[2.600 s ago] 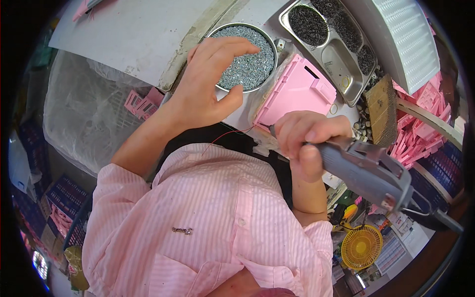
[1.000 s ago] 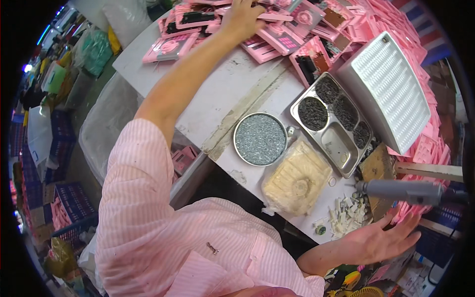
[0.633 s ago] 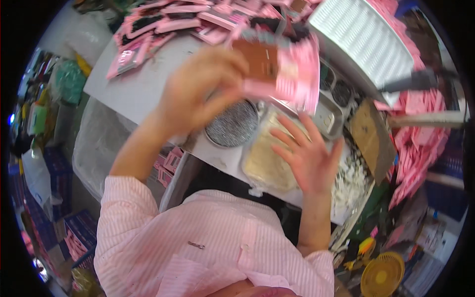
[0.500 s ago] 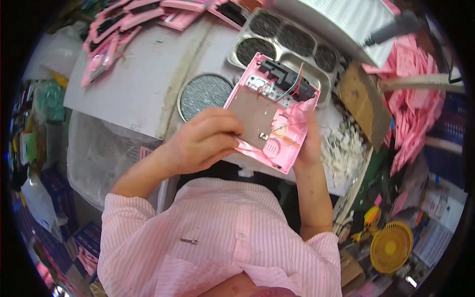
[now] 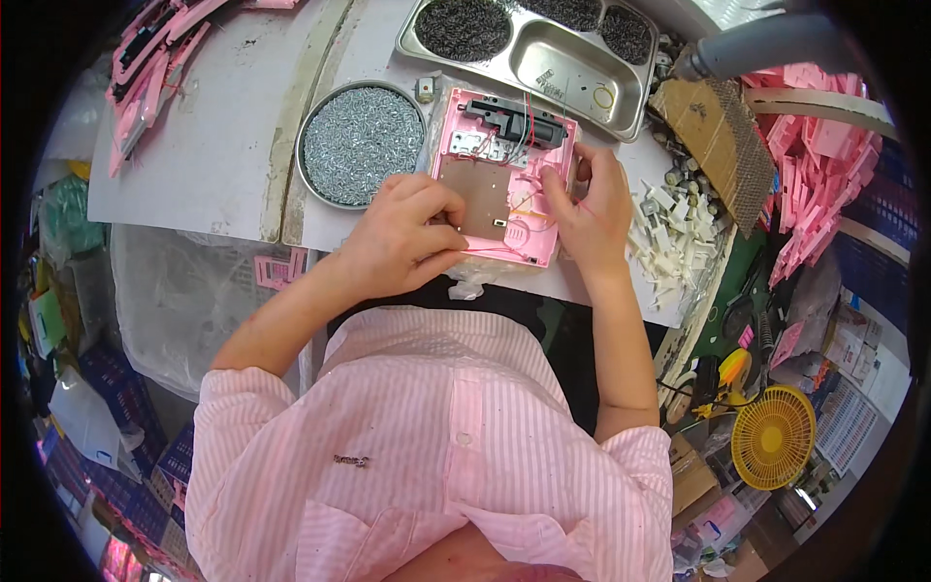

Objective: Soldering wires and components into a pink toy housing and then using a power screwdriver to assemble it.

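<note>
A shallow pink plastic casing (image 5: 541,225) lies open side up on the table in front of me. Inside it sit a brown board (image 5: 469,194), a black mechanism (image 5: 509,123) along the far end, a perforated metal strip (image 5: 485,147) and thin red and dark wires. My left hand (image 5: 409,233) is closed with thumb and fingertips at the near left edge of the casing; whether a wire is pinched there too is hidden. My right hand (image 5: 599,211) grips the right side, its thumb over the rim near the wires and its fingers beyond the edge.
A round tin of small silvery screws (image 5: 361,145) stands left of the casing. Beyond is a metal compartment tray (image 5: 572,92) holding dark screws. White plastic parts (image 5: 674,238) are heaped at right, beside cardboard (image 5: 718,136) and pink parts (image 5: 824,175). A grey tool (image 5: 766,48) hangs at upper right.
The casing has come down from a tilted hold and now lies flatter and straighter on the table. My right thumb now shows over its right rim. The whole view has shifted.
</note>
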A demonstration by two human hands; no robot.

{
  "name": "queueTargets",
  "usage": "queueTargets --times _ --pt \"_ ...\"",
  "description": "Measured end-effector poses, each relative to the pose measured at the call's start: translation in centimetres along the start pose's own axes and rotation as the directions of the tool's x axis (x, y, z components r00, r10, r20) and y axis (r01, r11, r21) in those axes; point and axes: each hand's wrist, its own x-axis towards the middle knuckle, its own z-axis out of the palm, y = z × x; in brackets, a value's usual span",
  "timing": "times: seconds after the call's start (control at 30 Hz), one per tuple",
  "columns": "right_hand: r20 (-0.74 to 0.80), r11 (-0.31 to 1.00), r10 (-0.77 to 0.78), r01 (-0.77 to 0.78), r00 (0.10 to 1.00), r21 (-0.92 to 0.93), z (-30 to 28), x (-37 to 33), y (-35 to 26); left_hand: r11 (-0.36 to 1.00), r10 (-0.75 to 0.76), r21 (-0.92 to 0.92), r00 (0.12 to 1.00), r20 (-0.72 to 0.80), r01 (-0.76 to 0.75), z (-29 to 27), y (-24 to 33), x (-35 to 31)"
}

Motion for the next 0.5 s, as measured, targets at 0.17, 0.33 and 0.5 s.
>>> queueTargets --times 0.17,0.33,0.5 --pt "0.032 0.998 0.054 -0.054 0.998 -0.014 -1.1 0.5 -0.6 0.996 -0.063 0.074 0.997 0.052 0.060 -0.7 1.5 0.6" --pt "0.052 0.961 0.191 -0.198 0.980 0.192 -0.9 -0.2 -1.1 0.975 -0.175 0.134 0.984 -0.019 0.176 1.0 2.0 4.4" --pt "0.023 0.742 0.293 -0.243 0.956 0.625 -2.5 -2.0 -0.5 0.958 -0.178 0.238 0.983 0.042 0.163 2.1 1.8 7.4"
